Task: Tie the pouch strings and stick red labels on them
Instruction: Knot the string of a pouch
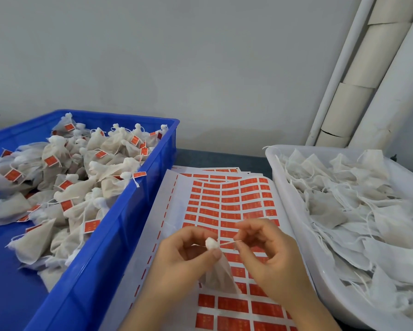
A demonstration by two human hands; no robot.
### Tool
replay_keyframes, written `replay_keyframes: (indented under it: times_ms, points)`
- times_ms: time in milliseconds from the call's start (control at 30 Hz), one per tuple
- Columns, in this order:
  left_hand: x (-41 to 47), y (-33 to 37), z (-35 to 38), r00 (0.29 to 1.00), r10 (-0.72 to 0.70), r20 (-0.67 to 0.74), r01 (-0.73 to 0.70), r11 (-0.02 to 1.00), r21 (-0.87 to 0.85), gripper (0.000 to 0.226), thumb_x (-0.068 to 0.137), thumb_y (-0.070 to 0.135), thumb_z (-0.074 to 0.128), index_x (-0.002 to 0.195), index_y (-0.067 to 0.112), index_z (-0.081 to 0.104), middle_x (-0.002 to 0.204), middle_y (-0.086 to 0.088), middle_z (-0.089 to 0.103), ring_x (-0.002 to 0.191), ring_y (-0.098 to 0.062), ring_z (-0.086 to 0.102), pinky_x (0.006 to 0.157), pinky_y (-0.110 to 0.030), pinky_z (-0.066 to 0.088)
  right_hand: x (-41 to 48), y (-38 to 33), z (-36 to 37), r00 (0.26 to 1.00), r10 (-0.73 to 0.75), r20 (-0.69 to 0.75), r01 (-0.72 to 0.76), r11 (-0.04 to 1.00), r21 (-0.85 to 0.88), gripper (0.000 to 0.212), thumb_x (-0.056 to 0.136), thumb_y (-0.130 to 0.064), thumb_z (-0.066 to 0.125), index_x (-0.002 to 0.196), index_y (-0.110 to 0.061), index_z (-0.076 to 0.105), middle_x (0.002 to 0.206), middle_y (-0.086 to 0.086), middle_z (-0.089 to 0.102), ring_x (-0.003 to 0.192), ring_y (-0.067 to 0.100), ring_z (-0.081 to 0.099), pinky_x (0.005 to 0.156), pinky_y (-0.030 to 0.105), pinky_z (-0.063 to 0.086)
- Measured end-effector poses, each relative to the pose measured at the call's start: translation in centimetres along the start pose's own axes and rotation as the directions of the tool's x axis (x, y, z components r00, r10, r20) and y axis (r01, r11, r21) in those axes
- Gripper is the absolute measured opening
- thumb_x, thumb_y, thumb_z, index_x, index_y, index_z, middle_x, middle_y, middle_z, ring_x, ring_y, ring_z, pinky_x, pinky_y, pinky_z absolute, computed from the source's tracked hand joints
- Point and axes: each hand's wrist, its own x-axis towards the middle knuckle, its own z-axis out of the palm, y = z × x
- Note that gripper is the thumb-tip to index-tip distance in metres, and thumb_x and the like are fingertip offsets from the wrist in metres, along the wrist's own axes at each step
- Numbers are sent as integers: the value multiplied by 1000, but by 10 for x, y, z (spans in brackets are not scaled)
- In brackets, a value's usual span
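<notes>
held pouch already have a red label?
No, the pouch gripped by the left hand is bare, and the right hand pinches only its string.

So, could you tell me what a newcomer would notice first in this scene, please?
The sheet of red labels in the middle of the table jumps out. Above it, the left hand grips a pouch by its neck while the right hand pinches its string. On the left, a blue crate is heaped with red-labelled pouches; on the right, a white tray holds unlabelled pouches.
</notes>
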Motion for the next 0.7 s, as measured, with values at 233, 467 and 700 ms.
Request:
replay_keyframes:
  times_ms: [233,467,700]
  points:
    - [2,-2,2,999,-43,20,44,998,-51,14,69,13,76,80,19,69,80,7,73,78,-11,69,60,-14,52,3,16,-1,971,-220,-91,174,916,-361,16,76,-19,62,91,-21,68,89,-21,57,75,-2,60,78,0,44]
    - [-2,-2,5,998,11,57,-10,1000,-21,21,69,8,78,82,22,70,80,5,72,76,-15,69,62,-20,55,3,17,8,991,-117,-63,100,968,-230,14,86,-26,55,92,-24,68,89,-30,54,92,-1,58,80,2,43]
    - [-2,-5,9,999,41,-32,-34,981,193,19,75,8,71,61,21,67,63,7,66,65,-12,64,56,-15,50,1,11,11,979,-83,-188,56,987,-148,13,79,-32,54,79,-44,57,77,-30,59,93,-7,57,75,3,45]
